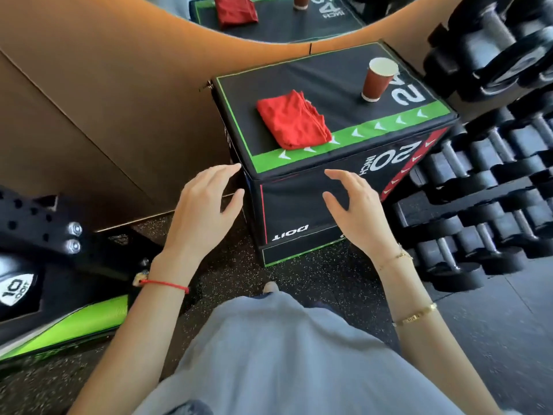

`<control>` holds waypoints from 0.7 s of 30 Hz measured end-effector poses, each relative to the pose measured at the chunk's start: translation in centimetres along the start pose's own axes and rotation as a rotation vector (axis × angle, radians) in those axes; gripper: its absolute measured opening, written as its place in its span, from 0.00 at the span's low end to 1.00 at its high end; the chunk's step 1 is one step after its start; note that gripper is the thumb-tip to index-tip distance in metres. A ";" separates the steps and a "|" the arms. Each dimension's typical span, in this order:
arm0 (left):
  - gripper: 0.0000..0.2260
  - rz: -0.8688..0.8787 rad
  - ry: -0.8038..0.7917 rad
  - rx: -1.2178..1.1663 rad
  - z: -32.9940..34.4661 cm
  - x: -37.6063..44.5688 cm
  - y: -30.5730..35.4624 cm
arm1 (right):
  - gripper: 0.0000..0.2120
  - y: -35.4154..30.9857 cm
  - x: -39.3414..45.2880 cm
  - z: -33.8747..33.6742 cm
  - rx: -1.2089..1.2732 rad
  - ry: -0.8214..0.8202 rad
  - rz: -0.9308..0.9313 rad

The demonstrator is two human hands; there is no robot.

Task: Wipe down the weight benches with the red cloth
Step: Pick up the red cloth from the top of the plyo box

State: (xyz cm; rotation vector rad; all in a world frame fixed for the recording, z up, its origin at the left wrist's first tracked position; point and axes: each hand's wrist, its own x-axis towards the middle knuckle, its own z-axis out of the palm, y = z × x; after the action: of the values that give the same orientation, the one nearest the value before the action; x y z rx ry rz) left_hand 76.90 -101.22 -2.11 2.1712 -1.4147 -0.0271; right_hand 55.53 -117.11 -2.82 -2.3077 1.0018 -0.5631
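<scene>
Far left: green-and-black bench pad (74, 322), prob. what gets wiped. Left hand (203, 211) open, fingers spread, empty, hovering by the plyo box (299, 199) corner. 1 red cloth (294, 121), folded, lies on box top near front edge, parked w/in reach, not yet picked up. Right hand (356, 214) also open & empty in front of box. 1 red paper cup (377, 80) upright, well apart from cloth. Dumbbell rack (493, 175) at right, many dumbbells, too many to count.

Speckled floor (299, 274), probably rubber; dumbbell rack (484, 205)
</scene>
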 end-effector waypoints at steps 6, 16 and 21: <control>0.18 -0.031 -0.033 0.007 2.1 7.0 -2.3 | 0.18 0.8 7.5 1.7 -0.001 0.003 0.022; 0.19 -0.106 -0.061 0.002 7.0 14.9 -3.4 | 0.19 4.7 18.7 3.7 -0.036 -0.072 0.018; 0.20 -0.155 -0.074 0.007 9.2 17.8 -3.3 | 0.24 7.0 23.6 5.0 -0.102 -0.147 0.068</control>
State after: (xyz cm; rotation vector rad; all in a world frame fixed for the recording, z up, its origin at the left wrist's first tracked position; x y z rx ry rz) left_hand 84.88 -119.35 -6.67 2.3024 -1.2837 -0.1610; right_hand 69.62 -137.34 -7.44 -2.3552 1.0549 -0.3171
